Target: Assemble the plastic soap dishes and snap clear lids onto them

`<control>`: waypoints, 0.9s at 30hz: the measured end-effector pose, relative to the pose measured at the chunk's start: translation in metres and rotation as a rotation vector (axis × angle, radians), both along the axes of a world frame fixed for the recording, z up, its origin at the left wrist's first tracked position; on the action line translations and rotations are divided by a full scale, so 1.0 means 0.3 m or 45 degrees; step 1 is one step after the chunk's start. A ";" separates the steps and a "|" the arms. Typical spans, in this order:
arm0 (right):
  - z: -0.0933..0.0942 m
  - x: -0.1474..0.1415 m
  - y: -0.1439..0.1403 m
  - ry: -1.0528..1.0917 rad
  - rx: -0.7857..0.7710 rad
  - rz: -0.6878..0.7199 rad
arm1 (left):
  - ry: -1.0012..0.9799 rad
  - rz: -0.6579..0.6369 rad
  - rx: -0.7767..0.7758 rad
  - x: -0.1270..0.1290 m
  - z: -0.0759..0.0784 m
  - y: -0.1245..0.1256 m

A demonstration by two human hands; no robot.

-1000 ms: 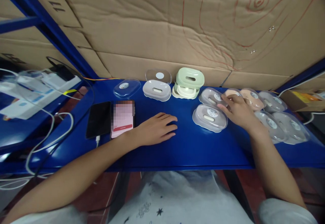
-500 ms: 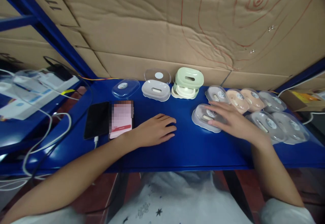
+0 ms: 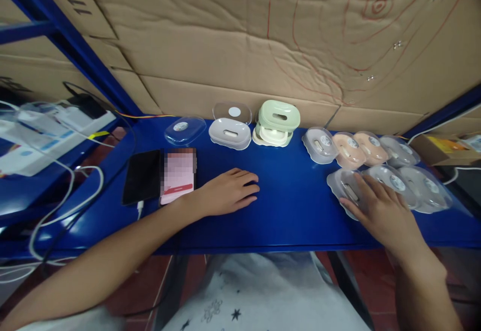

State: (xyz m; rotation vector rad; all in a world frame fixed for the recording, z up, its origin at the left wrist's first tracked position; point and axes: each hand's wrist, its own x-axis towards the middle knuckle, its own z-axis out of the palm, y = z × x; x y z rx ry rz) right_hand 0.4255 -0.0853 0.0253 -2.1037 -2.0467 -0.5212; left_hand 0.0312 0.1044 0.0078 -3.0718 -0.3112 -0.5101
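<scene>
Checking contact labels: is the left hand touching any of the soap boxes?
No. The left hand lies flat on the bare blue table, apart from every box, beside the pink phone.

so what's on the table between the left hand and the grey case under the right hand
Nothing: in the head view, only bare blue table lies between the left hand and the grey case that the right hand rests on.

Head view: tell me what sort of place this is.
Probably a stockroom or packing bench: a blue metal shelf backed by flattened cardboard boxes, with rows of identical lidded plastic cases laid out on it.
</scene>
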 end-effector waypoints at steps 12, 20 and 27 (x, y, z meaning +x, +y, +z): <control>-0.032 0.012 0.139 -0.154 0.037 -0.299 | 0.049 0.020 -0.001 -0.001 -0.001 -0.002; 0.095 -0.157 0.241 -0.046 -0.009 0.187 | -0.076 0.486 0.020 -0.016 0.016 0.055; 0.035 -0.367 0.435 0.131 -0.035 0.590 | -0.048 0.843 -0.077 -0.050 -0.012 0.136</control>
